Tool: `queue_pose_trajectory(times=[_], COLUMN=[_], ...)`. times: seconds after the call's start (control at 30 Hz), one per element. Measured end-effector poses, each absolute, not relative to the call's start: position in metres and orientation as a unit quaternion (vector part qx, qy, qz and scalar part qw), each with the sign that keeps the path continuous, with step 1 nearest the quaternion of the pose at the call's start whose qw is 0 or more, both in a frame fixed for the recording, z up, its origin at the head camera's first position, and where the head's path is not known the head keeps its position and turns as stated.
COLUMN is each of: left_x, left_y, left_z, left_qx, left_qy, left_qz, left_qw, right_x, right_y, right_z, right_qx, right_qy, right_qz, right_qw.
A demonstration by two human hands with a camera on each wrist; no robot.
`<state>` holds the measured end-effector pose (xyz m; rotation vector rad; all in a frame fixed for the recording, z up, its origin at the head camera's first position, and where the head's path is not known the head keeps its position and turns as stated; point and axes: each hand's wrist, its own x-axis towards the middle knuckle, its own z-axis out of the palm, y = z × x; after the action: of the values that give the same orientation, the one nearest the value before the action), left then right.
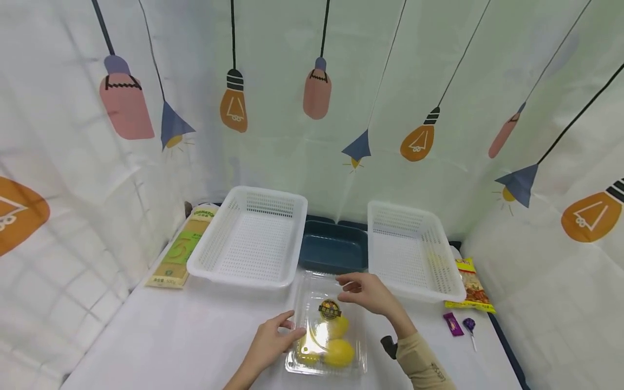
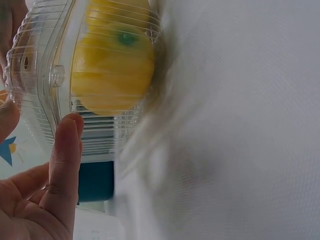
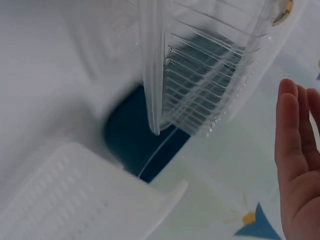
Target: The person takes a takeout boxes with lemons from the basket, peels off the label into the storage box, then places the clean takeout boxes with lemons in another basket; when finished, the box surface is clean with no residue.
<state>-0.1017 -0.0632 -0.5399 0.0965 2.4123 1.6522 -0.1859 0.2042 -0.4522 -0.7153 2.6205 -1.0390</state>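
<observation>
A clear plastic clamshell box (image 1: 358, 338) lies lengthwise on the white table, its lid down, with a round dark-and-gold sticker (image 1: 329, 309) on top. Inside, yellow lemons (image 1: 338, 353) sit toward the near end; one lemon (image 2: 114, 70) shows a green spot in the left wrist view. My left hand (image 1: 272, 341) is at the box's left side, one fingertip right at the rim and another over the lid. Above the far right part of the box hovers my right hand (image 1: 366, 293), fingers lightly bent and nothing in them. In the right wrist view its fingers (image 3: 290, 130) stand apart from the box.
Two white perforated baskets (image 1: 246, 282) (image 1: 414, 295) flank a dark blue tray (image 1: 333, 246) behind the box. A noodle packet (image 1: 182, 249) lies far left. On the right are a yellow snack bag (image 1: 473, 287), a purple-wrapped candy (image 1: 453, 324) and a lollipop (image 1: 469, 325). Printed curtains surround the table.
</observation>
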Motion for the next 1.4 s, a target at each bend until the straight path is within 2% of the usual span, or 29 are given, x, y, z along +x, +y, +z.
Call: queue_pose_trajectory(times=[0.27, 0.53, 0.73, 1.03, 1.4], left_x=[-0.102, -0.100, -0.099, -0.097, -0.097], left_y=[-0.062, -0.063, -0.062, -0.062, -0.062], left_z=[-0.538, -0.539, -0.539, -0.541, -0.538], left_qx=[0.031, 0.027, 0.033, 0.022, 0.024], left_qy=[0.816, 0.818, 0.816, 0.817, 0.830], left_qz=[0.567, 0.566, 0.570, 0.569, 0.553], left_qw=[0.111, 0.100, 0.086, 0.096, 0.072], right_x=[-0.213, -0.216, -0.212, -0.209, -0.213], right_y=[0.191, 0.182, 0.178, 0.172, 0.169], right_z=[-0.459, -0.471, -0.479, -0.485, -0.484], right_qx=[-0.268, -0.279, -0.276, -0.286, -0.299], right_qy=[0.876, 0.869, 0.877, 0.885, 0.886], right_qz=[-0.353, -0.343, -0.330, -0.317, -0.308], right_qw=[0.192, 0.221, 0.213, 0.187, 0.175])
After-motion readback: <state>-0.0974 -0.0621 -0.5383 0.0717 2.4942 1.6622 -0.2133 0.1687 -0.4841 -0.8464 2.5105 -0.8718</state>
